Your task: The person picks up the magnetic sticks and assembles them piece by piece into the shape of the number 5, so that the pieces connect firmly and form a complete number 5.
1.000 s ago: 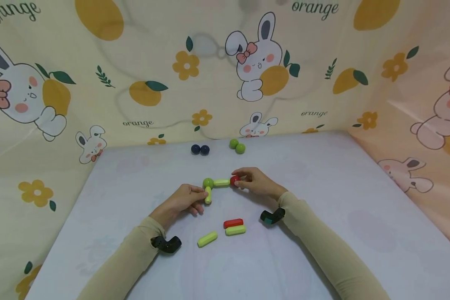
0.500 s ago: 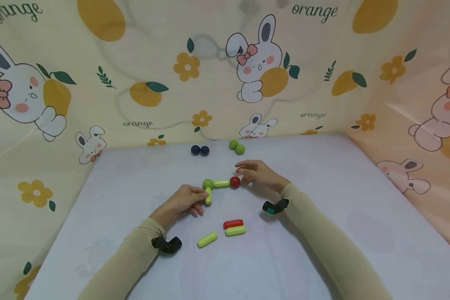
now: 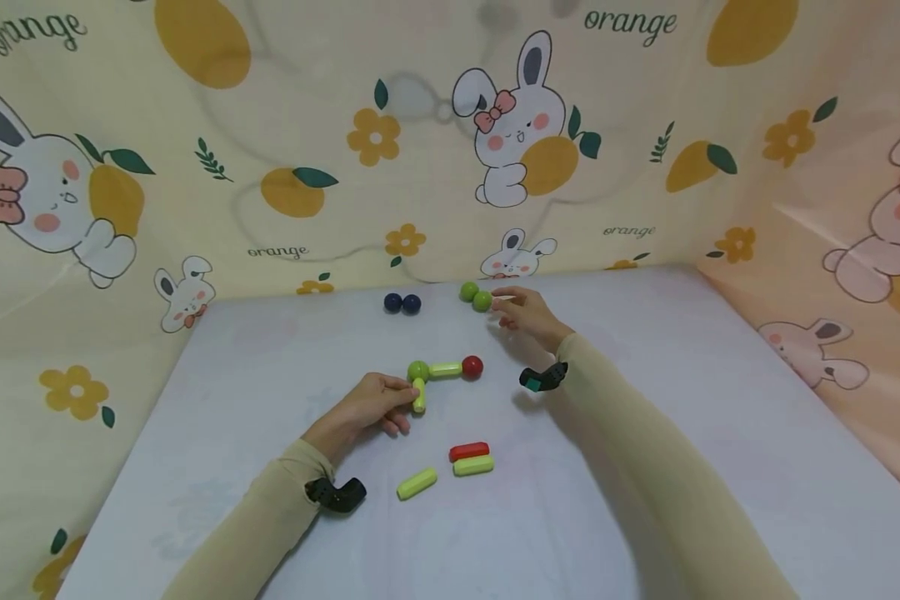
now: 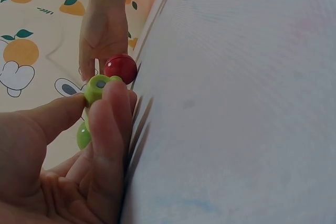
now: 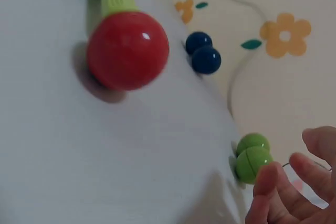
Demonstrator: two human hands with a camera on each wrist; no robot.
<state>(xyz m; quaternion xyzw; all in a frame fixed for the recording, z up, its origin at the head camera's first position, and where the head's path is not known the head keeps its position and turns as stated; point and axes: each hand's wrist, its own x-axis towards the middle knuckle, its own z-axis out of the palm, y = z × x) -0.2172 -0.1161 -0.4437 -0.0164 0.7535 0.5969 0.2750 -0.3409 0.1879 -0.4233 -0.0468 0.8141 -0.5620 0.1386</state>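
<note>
My left hand (image 3: 375, 402) pinches a yellow-green magnetic rod (image 3: 419, 403) between thumb and fingers. Its far end joins a green ball (image 3: 418, 371), from which a second yellow-green rod (image 3: 446, 370) runs right to a red ball (image 3: 472, 367), making an L shape. The held rod's round end (image 4: 100, 83) faces the left wrist camera and shows a grey centre. Farther back, my right hand (image 3: 528, 318) reaches with parted fingers to the right side of a loose green ball (image 3: 482, 301), its fingertips right at it. Another green ball (image 3: 469, 292) touches that one.
Two navy balls (image 3: 412, 304) sit together near the back edge, left of the green pair. In front lie a red rod (image 3: 468, 451) beside a yellow-green rod (image 3: 473, 467), and a single yellow-green rod (image 3: 417, 483). A printed cloth (image 3: 292, 100) rises behind the table.
My right hand has let go of the red ball and moved back to the loose green balls. My left hand still holds the rod in the same place.
</note>
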